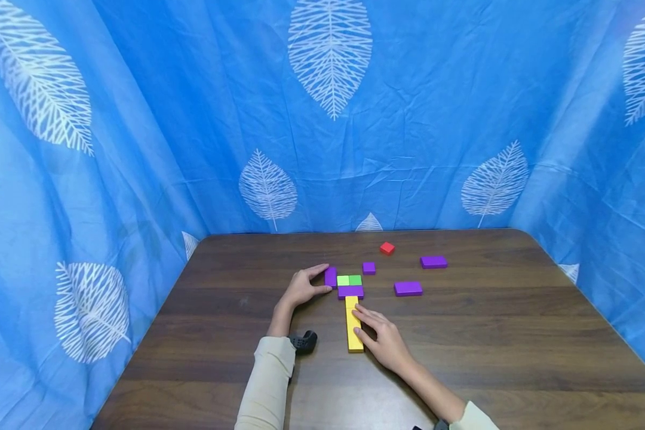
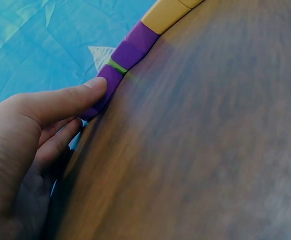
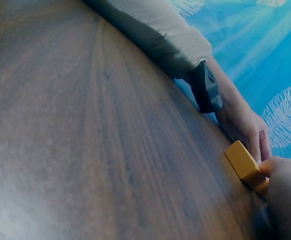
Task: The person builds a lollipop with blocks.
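Note:
My left hand (image 1: 300,288) pinches an upright-set purple block (image 1: 330,277) by its ends, thumb at the near end. In the left wrist view the thumb (image 2: 80,97) presses on that block. Right beside it lie a light green block (image 1: 343,280) and a darker green block (image 1: 355,279), with a crosswise purple block (image 1: 350,291) against their near side. A column of yellow blocks (image 1: 354,337) runs from there toward me. My right hand (image 1: 386,341) rests its fingertips and thumb on the column's right side, fingers extended. The right wrist view hides most of that hand.
Farther back lie a small purple block (image 1: 368,268) and a red block (image 1: 387,248). Two long purple blocks (image 1: 408,289) lie to the right. Blue leaf-print cloth (image 1: 408,149) hangs behind the wooden table (image 1: 489,334) and at both sides.

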Motion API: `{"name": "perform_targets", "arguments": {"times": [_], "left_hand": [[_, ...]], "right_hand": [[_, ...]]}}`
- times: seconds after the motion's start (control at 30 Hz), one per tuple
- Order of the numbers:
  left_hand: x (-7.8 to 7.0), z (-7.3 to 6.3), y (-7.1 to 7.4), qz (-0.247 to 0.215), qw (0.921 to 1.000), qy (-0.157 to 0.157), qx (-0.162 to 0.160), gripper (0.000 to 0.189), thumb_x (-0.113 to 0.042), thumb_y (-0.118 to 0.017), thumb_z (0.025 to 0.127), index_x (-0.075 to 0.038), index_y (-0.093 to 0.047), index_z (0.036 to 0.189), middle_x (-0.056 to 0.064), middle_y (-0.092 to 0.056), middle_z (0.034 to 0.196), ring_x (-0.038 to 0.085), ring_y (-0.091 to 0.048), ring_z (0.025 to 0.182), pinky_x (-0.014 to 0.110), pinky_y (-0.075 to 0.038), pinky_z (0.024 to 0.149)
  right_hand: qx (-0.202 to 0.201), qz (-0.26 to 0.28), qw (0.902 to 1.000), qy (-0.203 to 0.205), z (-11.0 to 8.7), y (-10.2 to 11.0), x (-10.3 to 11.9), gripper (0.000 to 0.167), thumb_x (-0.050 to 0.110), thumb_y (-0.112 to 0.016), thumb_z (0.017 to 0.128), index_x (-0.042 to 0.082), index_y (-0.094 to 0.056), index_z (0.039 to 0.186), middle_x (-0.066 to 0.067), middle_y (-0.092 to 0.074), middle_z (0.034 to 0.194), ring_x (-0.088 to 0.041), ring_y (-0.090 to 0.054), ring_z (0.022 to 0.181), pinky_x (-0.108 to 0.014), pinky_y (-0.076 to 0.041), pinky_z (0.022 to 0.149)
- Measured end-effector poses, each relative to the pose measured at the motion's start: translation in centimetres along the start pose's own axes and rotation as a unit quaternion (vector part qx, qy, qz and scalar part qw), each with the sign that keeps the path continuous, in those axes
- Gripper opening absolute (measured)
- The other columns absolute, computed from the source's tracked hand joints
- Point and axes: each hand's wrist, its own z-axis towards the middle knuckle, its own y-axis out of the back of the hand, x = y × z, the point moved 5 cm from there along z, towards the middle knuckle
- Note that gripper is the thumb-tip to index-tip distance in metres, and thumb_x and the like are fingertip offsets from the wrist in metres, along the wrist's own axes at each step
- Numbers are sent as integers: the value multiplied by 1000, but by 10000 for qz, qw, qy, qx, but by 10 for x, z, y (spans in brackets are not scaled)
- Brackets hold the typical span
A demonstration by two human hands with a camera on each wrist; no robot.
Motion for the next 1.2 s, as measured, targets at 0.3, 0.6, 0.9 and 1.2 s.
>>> {"name": "perform_targets", "arguments": {"times": [0.3,0.6,0.9,1.2], "left_hand": [[-1,-1,-1,-60,10000,10,23,62,-33,-74,78,-12,-52,132,4,-49,135,20,-41,127,38,-32,104],[-3,-2,-1,-69,10000,-13,37,62,-33,-74,79,-13,-52,133,3,-49,135,19,-41,126,36,-32,104],[-3,-3,-2,-50,9999,6,88,62,-33,-73,79,-14,-51,133,4,-49,135,19,-41,127,37,-33,104],[-2,-3,-2,-1,9999,-8,115,62,-35,-72,80,-14,-50,135,3,-47,137,20,-40,128,38,-32,105]], "right_hand": [[95,12,9999,-117,0,0,0,39,15,-69,83,4,-62,119,-9,-57,125,-27,-54,113,-46,-43,92],[89,19,9999,-98,0,1,0,39,15,-69,83,4,-62,120,-10,-57,125,-27,-54,113,-47,-43,92],[115,67,9999,-96,-1,1,0,38,15,-68,84,3,-62,119,-10,-57,126,-27,-53,113,-47,-43,92],[96,20,9999,-65,0,0,1,39,16,-68,84,4,-62,120,-11,-57,126,-28,-54,113,-47,-43,91]]}}
